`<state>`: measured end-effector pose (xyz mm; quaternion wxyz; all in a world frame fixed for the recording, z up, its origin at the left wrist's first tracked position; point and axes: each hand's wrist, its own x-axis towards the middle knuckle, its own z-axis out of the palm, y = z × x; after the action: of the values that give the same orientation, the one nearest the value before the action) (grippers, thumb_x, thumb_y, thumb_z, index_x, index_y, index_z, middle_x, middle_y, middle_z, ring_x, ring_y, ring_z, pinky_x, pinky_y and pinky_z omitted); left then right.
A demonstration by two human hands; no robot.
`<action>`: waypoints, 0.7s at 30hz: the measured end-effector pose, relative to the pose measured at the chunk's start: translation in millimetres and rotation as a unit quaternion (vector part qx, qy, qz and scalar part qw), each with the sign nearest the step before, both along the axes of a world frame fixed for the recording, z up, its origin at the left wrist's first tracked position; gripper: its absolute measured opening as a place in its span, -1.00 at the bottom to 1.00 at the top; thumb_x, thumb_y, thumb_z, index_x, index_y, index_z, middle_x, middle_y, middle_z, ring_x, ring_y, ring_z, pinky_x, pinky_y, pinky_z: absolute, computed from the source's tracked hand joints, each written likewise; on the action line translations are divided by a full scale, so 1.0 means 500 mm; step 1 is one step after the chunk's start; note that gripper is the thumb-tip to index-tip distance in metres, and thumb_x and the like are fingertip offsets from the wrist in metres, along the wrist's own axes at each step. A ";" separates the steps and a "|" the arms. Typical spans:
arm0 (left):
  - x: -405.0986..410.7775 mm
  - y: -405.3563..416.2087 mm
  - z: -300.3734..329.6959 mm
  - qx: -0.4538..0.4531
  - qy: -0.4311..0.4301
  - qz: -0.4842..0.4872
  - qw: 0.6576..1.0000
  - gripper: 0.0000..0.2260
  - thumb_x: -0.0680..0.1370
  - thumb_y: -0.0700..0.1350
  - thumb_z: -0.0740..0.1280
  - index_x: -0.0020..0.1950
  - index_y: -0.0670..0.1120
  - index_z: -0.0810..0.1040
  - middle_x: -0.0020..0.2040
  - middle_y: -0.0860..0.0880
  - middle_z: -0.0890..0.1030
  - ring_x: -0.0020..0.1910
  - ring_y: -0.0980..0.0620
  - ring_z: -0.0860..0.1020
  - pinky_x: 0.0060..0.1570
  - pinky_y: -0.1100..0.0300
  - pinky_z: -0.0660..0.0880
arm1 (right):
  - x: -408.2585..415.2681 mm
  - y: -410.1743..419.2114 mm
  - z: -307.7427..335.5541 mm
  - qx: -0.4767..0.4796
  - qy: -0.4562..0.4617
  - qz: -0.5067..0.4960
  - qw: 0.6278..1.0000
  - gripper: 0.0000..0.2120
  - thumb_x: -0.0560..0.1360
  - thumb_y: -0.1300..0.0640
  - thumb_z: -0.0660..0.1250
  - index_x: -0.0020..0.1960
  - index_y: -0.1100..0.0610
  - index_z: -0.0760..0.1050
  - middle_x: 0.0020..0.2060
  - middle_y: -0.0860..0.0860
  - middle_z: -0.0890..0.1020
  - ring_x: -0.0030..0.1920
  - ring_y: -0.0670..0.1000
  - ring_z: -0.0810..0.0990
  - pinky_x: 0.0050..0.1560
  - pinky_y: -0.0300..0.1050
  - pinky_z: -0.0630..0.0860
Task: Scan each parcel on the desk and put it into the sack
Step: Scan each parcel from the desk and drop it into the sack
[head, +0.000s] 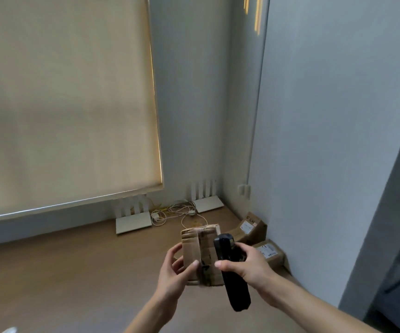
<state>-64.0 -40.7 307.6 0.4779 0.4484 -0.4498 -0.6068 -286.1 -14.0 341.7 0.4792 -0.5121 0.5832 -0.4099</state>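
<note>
Scanning step, by the look of it: the left hand (175, 267) grips a taped box (200, 251), fingers curled round its left side, lifted above the desk (74, 272). The right hand (247, 263) is wrapped round the scanner (232, 272), head touching the box's right face. Next, I'd say: find the label, then the sack, which isn't in view. Two parcels (249, 228) wait at two o'clock by the wall. Open desk runs to nine o'clock.

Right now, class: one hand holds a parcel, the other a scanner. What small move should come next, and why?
Probably tilt the scanner head onto the cardboard parcel. The right hand grips it beside the box, which the left hand holds up; no label faces us.
</note>
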 end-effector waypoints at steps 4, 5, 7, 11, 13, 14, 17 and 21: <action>0.014 0.030 0.036 -0.017 0.001 0.002 1.000 -0.44 0.45 -0.14 0.53 0.41 0.06 0.43 0.15 -0.10 0.68 0.17 -0.11 0.63 0.16 -0.13 0.59 | 0.007 0.031 0.050 -0.006 -0.001 0.024 1.000 -0.32 0.16 -0.21 0.70 0.23 -0.14 0.60 0.10 -0.13 0.71 0.10 -0.10 0.68 -0.04 -0.26 0.58; 0.015 0.036 0.044 -0.018 0.002 -0.002 1.000 -0.46 0.48 -0.15 0.50 0.42 0.02 0.43 0.15 -0.10 0.69 0.16 -0.11 0.64 0.13 -0.09 0.60 | 0.008 0.037 0.061 -0.007 0.001 0.029 1.000 -0.40 0.15 -0.20 0.71 0.16 -0.18 0.64 0.05 -0.17 0.73 0.06 -0.16 0.69 -0.11 -0.32 0.58; 0.016 0.049 0.060 -0.022 0.000 -0.003 1.000 -0.50 0.52 -0.16 0.47 0.43 -0.02 0.44 0.15 -0.09 0.70 0.15 -0.12 0.65 0.04 -0.02 0.61 | 0.009 0.049 0.081 -0.005 0.006 0.034 0.999 -0.54 0.16 -0.16 0.72 0.01 -0.25 0.68 -0.02 -0.24 0.74 0.00 -0.24 0.69 -0.19 -0.39 0.57; 0.019 0.074 0.084 -0.031 -0.002 0.024 0.999 -0.58 0.55 -0.13 0.44 0.38 -0.05 0.46 0.12 -0.07 0.70 0.11 -0.11 0.67 -0.11 0.06 0.62 | 0.009 0.068 0.107 -0.010 0.015 0.064 0.998 -0.44 0.16 -0.17 0.72 0.13 -0.20 0.68 0.05 -0.15 0.74 0.06 -0.15 0.71 -0.01 -0.27 0.59; 0.022 0.085 0.093 -0.031 -0.004 0.049 0.998 -0.61 0.55 -0.11 0.44 0.35 -0.06 0.46 0.12 -0.08 0.69 0.11 -0.12 0.67 -0.07 -0.01 0.64 | 0.003 0.077 0.114 -0.021 0.020 0.066 0.997 -0.44 0.15 -0.17 0.72 0.13 -0.20 0.69 0.04 -0.13 0.75 0.05 -0.12 0.72 0.01 -0.25 0.60; 0.022 0.089 0.098 -0.032 -0.005 0.062 0.998 -0.64 0.55 -0.11 0.44 0.31 -0.04 0.47 0.12 -0.09 0.69 0.11 -0.13 0.66 -0.04 -0.05 0.63 | 0.000 0.081 0.117 -0.028 0.022 0.063 0.997 -0.45 0.14 -0.16 0.72 0.11 -0.20 0.70 0.02 -0.12 0.75 0.04 -0.11 0.72 -0.02 -0.25 0.60; 0.019 0.099 0.113 -0.051 -0.022 0.091 0.994 -0.75 0.54 -0.14 0.45 0.20 -0.03 0.55 0.12 -0.11 0.68 0.11 -0.11 0.66 0.07 -0.11 0.62 | -0.008 0.090 0.127 -0.037 0.026 0.062 0.997 -0.42 0.12 -0.17 0.72 0.10 -0.12 0.71 -0.02 -0.11 0.76 0.01 -0.09 0.73 -0.03 -0.22 0.62; 0.006 0.116 0.131 -0.053 -0.036 0.088 0.994 -0.74 0.55 -0.09 0.45 0.24 -0.03 0.61 0.14 -0.03 0.69 0.11 0.01 0.67 0.05 0.03 0.64 | -0.013 0.102 0.139 -0.037 0.031 0.068 0.997 -0.38 0.11 -0.15 0.72 0.13 -0.07 0.69 -0.03 -0.13 0.76 0.00 -0.10 0.73 -0.06 -0.26 0.61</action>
<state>-60.9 17.2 373.1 0.5361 0.4817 -0.4574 -0.5209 -292.7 37.0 411.3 0.4683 -0.5803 0.5463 -0.3815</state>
